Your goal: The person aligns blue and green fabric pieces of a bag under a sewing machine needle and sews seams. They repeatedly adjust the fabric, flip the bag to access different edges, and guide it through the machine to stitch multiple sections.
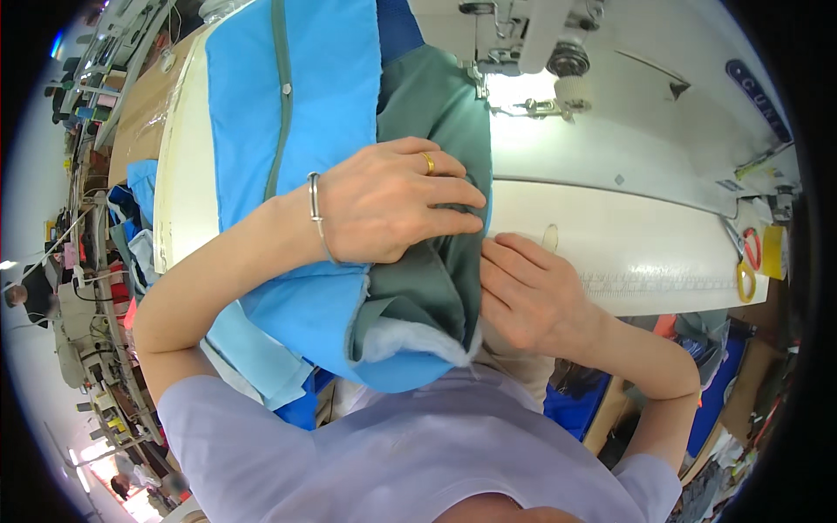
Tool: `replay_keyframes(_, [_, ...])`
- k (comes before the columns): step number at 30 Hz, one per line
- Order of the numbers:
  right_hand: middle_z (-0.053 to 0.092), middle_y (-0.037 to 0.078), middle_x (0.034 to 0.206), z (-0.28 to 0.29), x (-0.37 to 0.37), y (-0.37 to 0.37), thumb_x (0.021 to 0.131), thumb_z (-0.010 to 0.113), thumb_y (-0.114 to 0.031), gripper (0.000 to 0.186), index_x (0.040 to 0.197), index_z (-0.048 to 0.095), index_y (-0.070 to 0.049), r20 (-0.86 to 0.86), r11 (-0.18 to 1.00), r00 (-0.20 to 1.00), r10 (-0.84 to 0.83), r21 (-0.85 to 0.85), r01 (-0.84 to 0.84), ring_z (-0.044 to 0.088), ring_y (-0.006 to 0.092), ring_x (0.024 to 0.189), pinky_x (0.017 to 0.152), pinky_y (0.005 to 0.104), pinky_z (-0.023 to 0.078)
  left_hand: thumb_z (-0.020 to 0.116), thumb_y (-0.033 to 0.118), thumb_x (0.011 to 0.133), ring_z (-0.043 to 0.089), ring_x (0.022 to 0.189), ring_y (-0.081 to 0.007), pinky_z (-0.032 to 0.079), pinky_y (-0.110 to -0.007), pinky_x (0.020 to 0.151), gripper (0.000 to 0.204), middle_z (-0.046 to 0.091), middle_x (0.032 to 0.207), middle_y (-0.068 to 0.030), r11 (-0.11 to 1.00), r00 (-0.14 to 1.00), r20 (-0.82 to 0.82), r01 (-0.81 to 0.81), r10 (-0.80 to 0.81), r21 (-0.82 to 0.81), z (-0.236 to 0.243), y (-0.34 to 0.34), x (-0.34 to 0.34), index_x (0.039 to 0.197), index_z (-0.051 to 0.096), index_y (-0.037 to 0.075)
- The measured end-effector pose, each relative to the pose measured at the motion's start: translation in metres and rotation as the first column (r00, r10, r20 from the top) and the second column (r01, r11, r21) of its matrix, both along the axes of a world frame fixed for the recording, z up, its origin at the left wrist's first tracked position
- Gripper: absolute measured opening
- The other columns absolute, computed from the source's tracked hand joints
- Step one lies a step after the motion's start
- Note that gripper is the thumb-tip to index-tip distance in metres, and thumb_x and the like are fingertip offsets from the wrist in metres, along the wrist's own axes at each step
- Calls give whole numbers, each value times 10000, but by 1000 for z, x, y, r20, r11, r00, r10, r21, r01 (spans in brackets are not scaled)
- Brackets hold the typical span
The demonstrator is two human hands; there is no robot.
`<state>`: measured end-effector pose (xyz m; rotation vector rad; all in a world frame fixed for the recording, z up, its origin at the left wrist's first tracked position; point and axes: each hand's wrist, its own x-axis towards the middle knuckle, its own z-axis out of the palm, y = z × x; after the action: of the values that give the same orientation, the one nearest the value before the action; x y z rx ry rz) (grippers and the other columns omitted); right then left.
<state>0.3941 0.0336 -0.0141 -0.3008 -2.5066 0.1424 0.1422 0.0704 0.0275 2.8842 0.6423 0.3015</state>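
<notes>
Lavender shirt (410, 444) | left hand (388, 202) spread on garment (331, 87) | right hand (536, 295) at edge, grip unclear | white table (636, 240) | rack (103, 70)

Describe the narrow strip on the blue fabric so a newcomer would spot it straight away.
From the white sewing machine at upper right, go left to the bright blue fabric that reaches beyond the left hand. A narrow grey-green strip runs lengthwise down it, with a small pale piece partway along. Unlike the broad grey-green panel under that hand, it has blue on both sides.
</notes>
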Motion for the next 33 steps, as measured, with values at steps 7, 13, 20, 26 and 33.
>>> replay_keyframes(7, [672,157,1038,5,-2,21,673,651,-105,220,841,720,19,88,999,996,-8,-49,12,624,296,1040,961,401,515,650,22,709,644,1125,-269,523,-423,995,408,701,1211,-33,999,999,38,38,-38,-4,-5,33,-5,1094,745,119])
replay_keyframes(13, [682,188,1155,-2,-6,43,678,666,-111,250,885,737,9,32,990,995,-96,-104,99,626,298,1127,1016,429,502,631,4,766,654,1135,-265,503,-441,1038,389,701,1226,-38,999,999,-7,41,-41,4,0,64,-10,1116,737,135])
replay_keyframes(20, [673,202,1248,-12,-4,57,767,662,-57,272,1021,730,13,85,976,980,-181,-108,190,631,325,1170,1037,429,493,581,4,934,681,1053,-195,532,-304,922,330,734,1176,-51,830,792,261,-553,552,-79,39,47,-92,1230,716,60])
replay_keyframes(26, [714,181,1164,20,8,51,796,615,83,335,1106,716,4,-218,940,925,-311,-213,266,695,331,1012,875,409,559,525,733,928,660,536,-189,539,-286,514,778,684,657,-130,-377,-162,-464,-826,871,-419,44,-49,-206,757,734,3])
replay_keyframes(33, [726,142,1143,62,-50,48,969,629,-359,478,1242,680,30,-253,621,851,-460,-776,105,676,245,1063,948,333,502,695,445,939,697,807,-170,564,-300,742,450,738,942,-80,110,114,47,-651,992,-751,22,-49,-161,1007,739,2])
